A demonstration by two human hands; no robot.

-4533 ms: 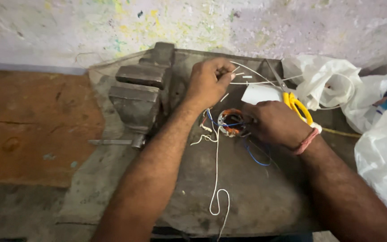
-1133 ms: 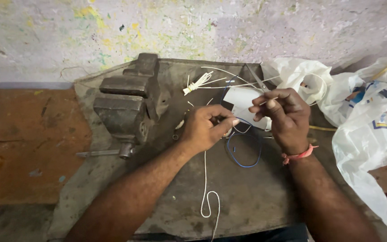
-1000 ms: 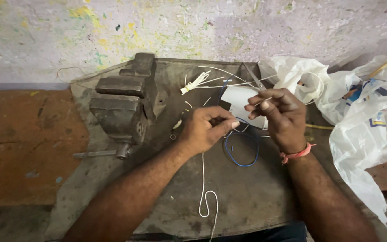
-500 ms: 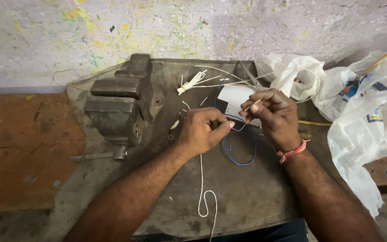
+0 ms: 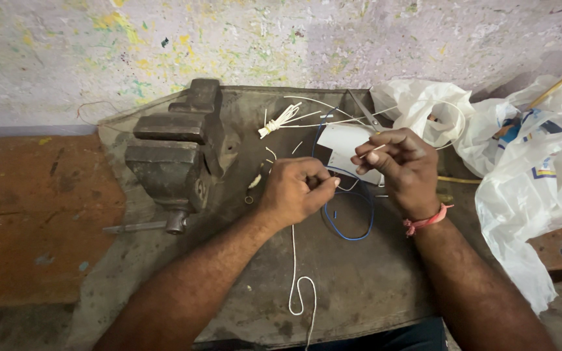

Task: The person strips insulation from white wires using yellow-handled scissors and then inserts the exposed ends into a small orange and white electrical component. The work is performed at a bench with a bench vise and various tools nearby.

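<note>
Right of the vise (image 5: 175, 156): left hand (image 5: 294, 195) pinches the white cord (image 5: 293, 260) taut; right hand (image 5: 401, 166) grips a thin white wire (image 5: 373, 150) end, lifted for threading.

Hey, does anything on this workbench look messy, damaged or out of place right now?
Mostly clutter: loose white wire offcuts lie scattered beside the bench vise, and a white cord from the left hand trails off the bench edge. The wall is paint-spattered. Nothing looks broken.
</note>
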